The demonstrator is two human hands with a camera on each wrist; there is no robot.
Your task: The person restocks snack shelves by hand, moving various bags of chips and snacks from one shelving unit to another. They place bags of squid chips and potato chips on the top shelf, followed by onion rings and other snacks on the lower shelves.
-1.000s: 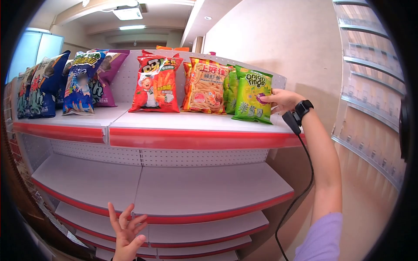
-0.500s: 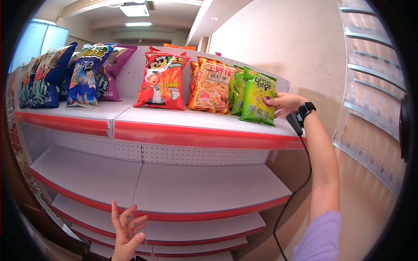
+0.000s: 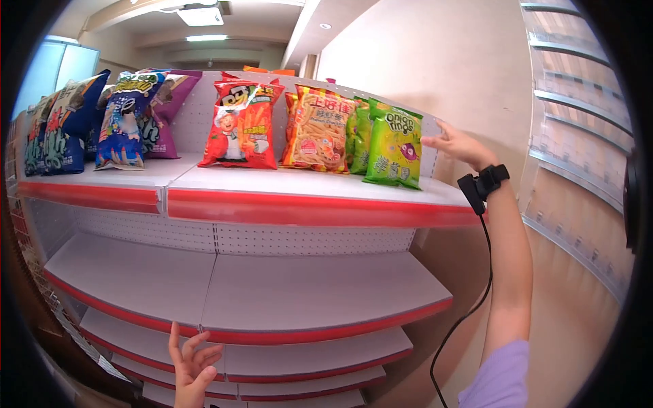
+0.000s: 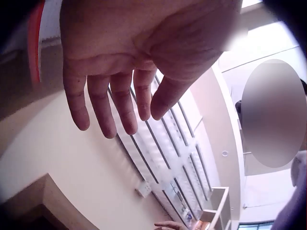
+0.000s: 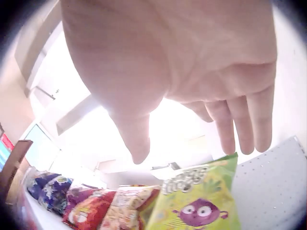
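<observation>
From the head view, the right hand [image 3: 457,144] hovered with fingers loose and apart just beside the upper right corner of the green onion-ring bag [image 3: 392,145], which stood leaning at the right end of the top shelf [image 3: 306,207], close against the yellow shrimp-stick bag [image 3: 317,129]. The left hand [image 3: 190,367] hung low by the bottom shelves, fingers spread, holding nothing.

The left wrist view showed only that open palm against wall and ceiling.

The right wrist view had the right hand's fingers [image 5: 240,120] straight above the green bag's top edge (no contact that I could make out). A careless brush there would likely have tipped the bag forward off the shelf, or knocked its neighbours askew, since nothing braced it in front.
</observation>
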